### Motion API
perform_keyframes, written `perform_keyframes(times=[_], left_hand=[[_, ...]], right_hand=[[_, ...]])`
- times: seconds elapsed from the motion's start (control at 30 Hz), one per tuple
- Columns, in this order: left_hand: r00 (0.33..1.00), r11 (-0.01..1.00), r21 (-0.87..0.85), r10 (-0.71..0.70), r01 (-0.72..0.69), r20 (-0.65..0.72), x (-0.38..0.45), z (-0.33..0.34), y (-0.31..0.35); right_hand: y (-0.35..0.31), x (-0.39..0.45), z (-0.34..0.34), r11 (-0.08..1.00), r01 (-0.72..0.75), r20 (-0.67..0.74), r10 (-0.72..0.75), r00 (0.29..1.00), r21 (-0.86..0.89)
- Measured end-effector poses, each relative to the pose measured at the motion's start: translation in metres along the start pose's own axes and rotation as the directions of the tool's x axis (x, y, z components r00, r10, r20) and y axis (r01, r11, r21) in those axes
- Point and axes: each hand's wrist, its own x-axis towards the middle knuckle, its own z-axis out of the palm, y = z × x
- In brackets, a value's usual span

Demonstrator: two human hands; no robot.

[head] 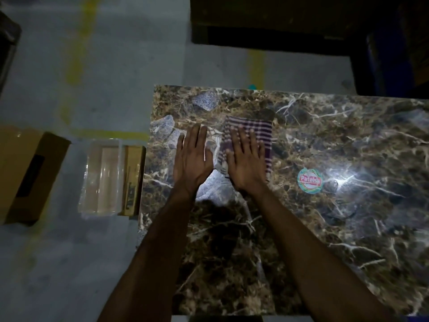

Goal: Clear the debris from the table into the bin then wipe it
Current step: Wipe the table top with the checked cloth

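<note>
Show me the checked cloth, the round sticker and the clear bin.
checked cloth (pixel 260 129): head view, far striped part.
round sticker (pixel 310 181): head view, its middle.
clear bin (pixel 102 175): head view, its floor.

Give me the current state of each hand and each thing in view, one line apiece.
Left hand: open, fingers straight, flat over the table.
Right hand: open, pressing flat on the cloth.
Checked cloth: folded, lying on the table under the right hand.
Marble table: glossy, round sticker stuck on.
Clear bin: upright on the floor, open-topped, beside the table's left edge.
Cardboard box: on the floor, left of the bin.
</note>
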Motion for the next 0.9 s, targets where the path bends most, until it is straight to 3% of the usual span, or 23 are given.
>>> perform_keyframes(times=[0.2, 0.33, 0.47, 0.6, 0.7, 0.9], left_hand=[[1.000, 0.998, -0.057, -0.010, 0.010, -0.005, 0.000, -0.003, -0.002], [1.000, 0.999, -0.043, 0.000, 0.000, -0.007, 0.001, -0.002, -0.004], [1.000, 0.998, -0.064, 0.000, -0.001, -0.009, 0.001, 0.002, -0.005], [0.999, 0.992, -0.122, -0.001, -0.003, -0.032, 0.000, 0.001, -0.006], [0.998, 0.992, -0.125, -0.014, 0.006, -0.059, 0.001, 0.000, -0.003], [0.996, 0.996, -0.085, 0.002, -0.010, -0.088, 0.002, 0.002, -0.003]], right_hand=[[0.008, -0.032, 0.005, 0.963, 0.262, 0.100, -0.256, 0.962, -0.061], [0.034, -0.030, -0.012, 0.988, 0.150, 0.095, -0.146, 0.985, -0.032], [0.006, 0.028, -0.012, 0.999, 0.034, 0.036, -0.034, 0.999, 0.004], [-0.017, 0.021, -0.004, 0.984, 0.176, 0.071, -0.175, 0.982, -0.011], [0.002, -0.011, -0.004, 0.964, 0.261, 0.102, -0.256, 0.961, -0.038], [0.012, 0.036, -0.016, 1.000, 0.026, 0.023, -0.026, 0.999, 0.001]])
